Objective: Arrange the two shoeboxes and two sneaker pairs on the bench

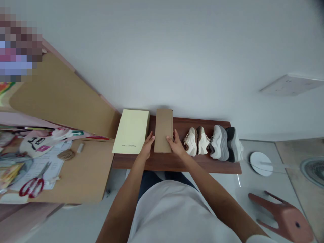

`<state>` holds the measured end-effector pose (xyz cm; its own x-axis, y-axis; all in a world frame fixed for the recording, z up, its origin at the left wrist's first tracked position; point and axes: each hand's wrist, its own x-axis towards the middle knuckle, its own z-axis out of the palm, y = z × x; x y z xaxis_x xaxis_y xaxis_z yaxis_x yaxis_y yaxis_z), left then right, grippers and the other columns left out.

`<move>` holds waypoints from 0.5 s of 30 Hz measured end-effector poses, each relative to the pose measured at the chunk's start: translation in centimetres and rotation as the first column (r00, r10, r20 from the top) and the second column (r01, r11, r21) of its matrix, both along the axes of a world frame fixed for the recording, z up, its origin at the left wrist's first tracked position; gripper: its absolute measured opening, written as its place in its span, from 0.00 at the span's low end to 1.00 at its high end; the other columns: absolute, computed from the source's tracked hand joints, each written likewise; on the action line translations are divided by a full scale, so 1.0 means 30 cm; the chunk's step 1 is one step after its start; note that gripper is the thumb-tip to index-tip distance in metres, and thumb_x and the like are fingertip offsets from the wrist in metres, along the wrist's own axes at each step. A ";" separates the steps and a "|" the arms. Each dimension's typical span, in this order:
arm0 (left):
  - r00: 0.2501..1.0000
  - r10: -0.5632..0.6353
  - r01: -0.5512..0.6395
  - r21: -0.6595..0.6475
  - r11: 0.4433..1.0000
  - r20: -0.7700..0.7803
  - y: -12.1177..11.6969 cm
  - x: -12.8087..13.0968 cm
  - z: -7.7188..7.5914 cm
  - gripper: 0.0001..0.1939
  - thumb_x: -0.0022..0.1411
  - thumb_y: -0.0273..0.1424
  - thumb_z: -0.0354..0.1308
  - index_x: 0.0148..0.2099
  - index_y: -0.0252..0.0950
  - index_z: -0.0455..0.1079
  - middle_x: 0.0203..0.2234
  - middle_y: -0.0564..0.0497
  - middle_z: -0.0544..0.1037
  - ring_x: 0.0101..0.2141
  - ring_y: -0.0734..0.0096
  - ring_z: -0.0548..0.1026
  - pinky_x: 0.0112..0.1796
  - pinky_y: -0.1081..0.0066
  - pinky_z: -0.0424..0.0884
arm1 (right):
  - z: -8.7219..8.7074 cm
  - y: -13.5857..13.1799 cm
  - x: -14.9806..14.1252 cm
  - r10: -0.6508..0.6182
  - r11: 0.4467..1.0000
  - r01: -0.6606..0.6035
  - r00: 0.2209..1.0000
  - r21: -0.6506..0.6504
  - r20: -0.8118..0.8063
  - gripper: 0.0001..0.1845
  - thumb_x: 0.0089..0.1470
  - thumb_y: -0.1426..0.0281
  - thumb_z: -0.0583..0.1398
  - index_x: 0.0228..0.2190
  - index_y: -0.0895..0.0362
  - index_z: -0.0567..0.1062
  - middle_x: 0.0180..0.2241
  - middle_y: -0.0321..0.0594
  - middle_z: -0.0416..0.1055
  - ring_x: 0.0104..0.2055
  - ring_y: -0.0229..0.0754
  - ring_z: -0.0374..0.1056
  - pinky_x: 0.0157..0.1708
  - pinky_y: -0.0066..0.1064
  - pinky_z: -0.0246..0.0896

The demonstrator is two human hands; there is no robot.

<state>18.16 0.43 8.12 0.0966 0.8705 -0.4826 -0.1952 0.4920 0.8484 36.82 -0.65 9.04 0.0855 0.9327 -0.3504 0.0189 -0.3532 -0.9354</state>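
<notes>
A closed brown cardboard box (pixel 163 130) lies on a dark wooden bench top (pixel 157 163) between my two hands. My right hand (pixel 176 143) grips its right edge, thumb on the top face and fingers along the side. At the left edge, my left hand (pixel 147 145) holds the box from the side, its fingers partly hidden in the gap. Just left of that hand is a pale yellow box (pixel 131 131) lettered MEIZHIYUAN. To the right stand a pair of cream and brown sneakers (pixel 196 141) and a pair of grey, white and black sneakers (pixel 224 143).
A white wall (pixel 177 67) rises behind the bench. At left, a table (pixel 88 175) bears red-handled scissors (pixel 32 185), a twine ball (pixel 66 154) and papers, with a brown panel (pixel 58 94) behind. A pink stool (pixel 286 216) and a fan (pixel 314 170) are at right.
</notes>
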 end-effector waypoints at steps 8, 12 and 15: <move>0.985 -0.002 -0.009 -0.067 0.998 -0.172 0.044 0.038 -0.062 0.35 0.61 0.49 0.61 0.68 0.50 0.61 0.70 0.50 0.57 0.70 0.54 0.52 0.66 0.55 0.52 | 0.003 -0.025 0.132 -0.061 0.997 0.061 0.998 0.046 0.004 0.52 0.55 0.46 0.61 0.70 0.48 0.43 0.70 0.44 0.51 0.70 0.47 0.52 0.67 0.46 0.53; 0.958 0.023 -0.059 -0.117 0.991 -0.285 0.045 0.093 -0.143 0.34 0.61 0.46 0.62 0.67 0.41 0.64 0.68 0.42 0.60 0.68 0.55 0.56 0.66 0.57 0.51 | -0.008 -0.041 0.236 -0.091 0.994 0.089 0.996 0.064 0.024 0.52 0.54 0.48 0.61 0.70 0.49 0.45 0.71 0.46 0.50 0.70 0.49 0.53 0.67 0.47 0.53; 0.977 -0.003 -0.032 -0.158 0.987 -0.215 0.033 0.138 -0.201 0.31 0.61 0.48 0.60 0.61 0.37 0.69 0.62 0.38 0.69 0.64 0.54 0.65 0.63 0.56 0.58 | -0.009 -0.049 0.304 -0.109 0.992 0.103 0.990 0.066 0.092 0.46 0.55 0.50 0.61 0.69 0.50 0.53 0.70 0.44 0.52 0.71 0.48 0.52 0.68 0.46 0.51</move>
